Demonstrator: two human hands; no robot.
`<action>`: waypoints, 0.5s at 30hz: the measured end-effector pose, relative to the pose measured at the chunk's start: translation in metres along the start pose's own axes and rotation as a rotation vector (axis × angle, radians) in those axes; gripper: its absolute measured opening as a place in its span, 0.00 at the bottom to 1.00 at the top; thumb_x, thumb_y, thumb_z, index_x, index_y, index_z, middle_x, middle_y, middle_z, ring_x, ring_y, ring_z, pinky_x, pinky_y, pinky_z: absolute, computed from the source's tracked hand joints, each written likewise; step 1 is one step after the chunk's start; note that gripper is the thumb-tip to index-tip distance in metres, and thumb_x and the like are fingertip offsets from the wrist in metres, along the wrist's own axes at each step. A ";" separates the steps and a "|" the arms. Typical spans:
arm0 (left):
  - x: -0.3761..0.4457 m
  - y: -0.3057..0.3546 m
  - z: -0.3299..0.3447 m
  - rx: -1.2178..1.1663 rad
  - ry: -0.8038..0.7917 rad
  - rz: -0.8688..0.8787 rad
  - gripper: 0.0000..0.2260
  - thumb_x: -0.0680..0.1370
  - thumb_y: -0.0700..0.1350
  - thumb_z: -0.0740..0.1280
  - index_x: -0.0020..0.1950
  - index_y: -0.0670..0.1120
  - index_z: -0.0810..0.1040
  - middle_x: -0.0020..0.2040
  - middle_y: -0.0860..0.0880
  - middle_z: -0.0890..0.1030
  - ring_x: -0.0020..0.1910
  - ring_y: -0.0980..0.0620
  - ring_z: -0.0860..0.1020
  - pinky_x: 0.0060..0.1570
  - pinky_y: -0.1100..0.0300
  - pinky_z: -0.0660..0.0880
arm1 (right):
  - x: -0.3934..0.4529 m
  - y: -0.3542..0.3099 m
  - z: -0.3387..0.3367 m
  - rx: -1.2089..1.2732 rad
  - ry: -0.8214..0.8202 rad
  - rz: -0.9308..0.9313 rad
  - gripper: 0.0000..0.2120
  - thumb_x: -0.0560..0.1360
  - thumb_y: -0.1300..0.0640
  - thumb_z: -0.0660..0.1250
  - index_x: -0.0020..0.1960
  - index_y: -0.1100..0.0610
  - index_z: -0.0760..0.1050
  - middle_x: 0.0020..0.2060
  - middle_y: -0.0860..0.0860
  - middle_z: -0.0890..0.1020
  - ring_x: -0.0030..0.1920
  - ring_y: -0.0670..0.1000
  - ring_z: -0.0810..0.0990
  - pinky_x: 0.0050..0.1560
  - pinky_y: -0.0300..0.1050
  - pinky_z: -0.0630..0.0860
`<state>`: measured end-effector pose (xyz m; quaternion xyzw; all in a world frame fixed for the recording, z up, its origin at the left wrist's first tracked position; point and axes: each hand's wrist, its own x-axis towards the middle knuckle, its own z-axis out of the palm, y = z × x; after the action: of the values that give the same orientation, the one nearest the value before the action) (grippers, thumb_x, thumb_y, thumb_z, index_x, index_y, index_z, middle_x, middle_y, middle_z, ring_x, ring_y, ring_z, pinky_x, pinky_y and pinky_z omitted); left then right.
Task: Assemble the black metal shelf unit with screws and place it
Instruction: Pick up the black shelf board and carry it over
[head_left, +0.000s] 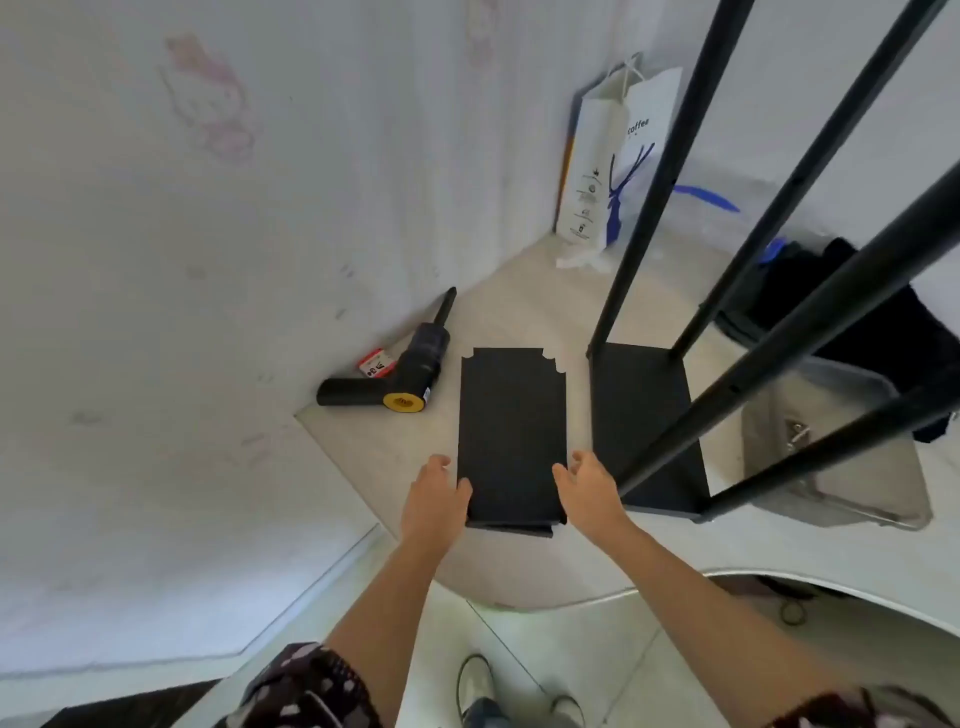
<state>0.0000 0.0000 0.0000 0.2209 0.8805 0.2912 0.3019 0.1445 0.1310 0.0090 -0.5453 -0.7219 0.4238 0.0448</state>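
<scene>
At the bottom of the frame I see my patterned sleeves (306, 686) and, between them, my shoes (475, 686) on the pale floor. Both forearms reach up toward the middle of the picture, where a loose black shelf panel (511, 431) lies flat on a light table (519, 571) with a rounded near edge.

My left hand (434, 499) sits at the panel's near left edge, thumb lying on the top face and fingers down along the side — it looks like a grasp, though the fingers under the edge are hidden. My right hand (589, 486) is at the near right edge with fingers loosely spread and relaxed; I cannot tell if it touches the panel.

Just right of the panel stands the partly built black shelf unit (647, 426): its bottom shelf rests on the table, and four black uprights (810, 332) rise toward the upper right corner of the frame.

Left of the panel, against the wall, lies a black power screwdriver (410, 371) with a yellow end, a small red and white packet (375, 362) beside it.

Farther back, upper centre, a white paper bag (613, 156) with blue print leans in the corner — and at the right, dark fabric (883, 322) drapes over a clear plastic bin (836, 452).
</scene>
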 end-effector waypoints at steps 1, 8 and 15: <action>0.006 0.001 0.001 -0.005 -0.017 -0.024 0.18 0.83 0.49 0.63 0.72 0.47 0.67 0.67 0.47 0.75 0.63 0.45 0.76 0.62 0.50 0.75 | 0.003 -0.003 0.001 -0.003 -0.008 0.039 0.20 0.82 0.52 0.60 0.70 0.61 0.66 0.60 0.58 0.76 0.47 0.51 0.73 0.47 0.42 0.70; 0.033 0.002 0.013 -0.024 -0.129 -0.127 0.24 0.83 0.50 0.64 0.76 0.44 0.63 0.71 0.45 0.71 0.67 0.43 0.74 0.66 0.48 0.74 | 0.022 -0.019 0.006 -0.078 -0.104 0.191 0.23 0.83 0.50 0.59 0.71 0.64 0.63 0.64 0.60 0.72 0.59 0.59 0.76 0.57 0.50 0.75; 0.042 0.002 0.018 -0.068 -0.263 -0.144 0.22 0.82 0.50 0.66 0.73 0.43 0.68 0.68 0.43 0.74 0.66 0.42 0.73 0.68 0.44 0.72 | 0.035 -0.014 0.007 0.083 -0.172 0.372 0.12 0.83 0.50 0.59 0.57 0.59 0.67 0.51 0.54 0.72 0.56 0.56 0.75 0.61 0.51 0.75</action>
<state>-0.0177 0.0322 -0.0277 0.1832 0.8365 0.2669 0.4421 0.1166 0.1555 -0.0002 -0.6284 -0.5920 0.4991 -0.0737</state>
